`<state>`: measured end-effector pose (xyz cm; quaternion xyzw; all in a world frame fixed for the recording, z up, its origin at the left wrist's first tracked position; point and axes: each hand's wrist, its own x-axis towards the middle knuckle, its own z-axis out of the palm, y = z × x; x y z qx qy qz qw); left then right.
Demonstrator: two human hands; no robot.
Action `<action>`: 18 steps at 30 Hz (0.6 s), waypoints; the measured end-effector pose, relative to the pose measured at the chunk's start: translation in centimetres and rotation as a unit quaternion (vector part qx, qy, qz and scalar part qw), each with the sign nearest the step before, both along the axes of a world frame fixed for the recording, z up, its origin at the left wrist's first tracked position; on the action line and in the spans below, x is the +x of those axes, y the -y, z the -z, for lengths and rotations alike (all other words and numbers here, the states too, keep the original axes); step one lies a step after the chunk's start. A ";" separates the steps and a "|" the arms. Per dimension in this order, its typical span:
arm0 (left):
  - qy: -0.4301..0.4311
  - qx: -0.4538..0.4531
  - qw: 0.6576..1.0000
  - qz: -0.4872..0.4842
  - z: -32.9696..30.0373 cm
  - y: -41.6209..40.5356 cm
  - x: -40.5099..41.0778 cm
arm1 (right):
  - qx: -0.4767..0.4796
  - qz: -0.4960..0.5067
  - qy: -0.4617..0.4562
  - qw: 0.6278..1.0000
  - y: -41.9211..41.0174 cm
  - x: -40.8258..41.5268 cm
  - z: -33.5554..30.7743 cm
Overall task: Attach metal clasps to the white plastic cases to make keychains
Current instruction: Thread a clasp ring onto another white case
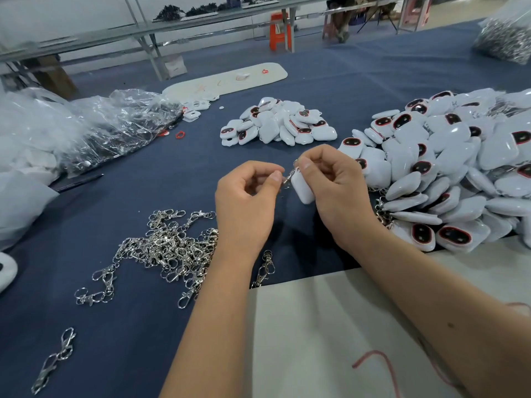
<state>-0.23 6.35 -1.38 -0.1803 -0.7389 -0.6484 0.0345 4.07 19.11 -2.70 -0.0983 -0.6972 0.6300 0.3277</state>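
Observation:
My right hand grips a white plastic case above the blue table cloth. My left hand pinches a small metal clasp at the case's top corner; the two touch there. A loose heap of silver clasps lies on the cloth to the left of my left forearm. A small pile of white cases with dark red-rimmed windows sits beyond my hands. A much larger pile of cases fills the right side, some with clasps showing at its near edge.
Crumpled clear plastic bags lie at the left. A white board lies further back. A bag of metal parts stands at the far right. A white sheet covers the near table edge under my right forearm. Single clasps lie near left.

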 end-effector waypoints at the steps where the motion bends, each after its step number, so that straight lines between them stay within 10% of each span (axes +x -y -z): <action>1: 0.002 0.000 1.000 -0.011 0.1 0.1 -0.1 | 0.028 0.038 0.006 0.999 0.0 0.1 0.0; 9: -0.027 -0.060 0.994 -0.083 0.1 0.7 -0.5 | 0.262 0.267 0.085 0.923 -0.6 0.9 -0.2; 18: -0.041 -0.270 0.950 -0.148 -0.5 3.9 -1.8 | 0.458 0.062 0.142 0.875 2.8 -1.7 -0.7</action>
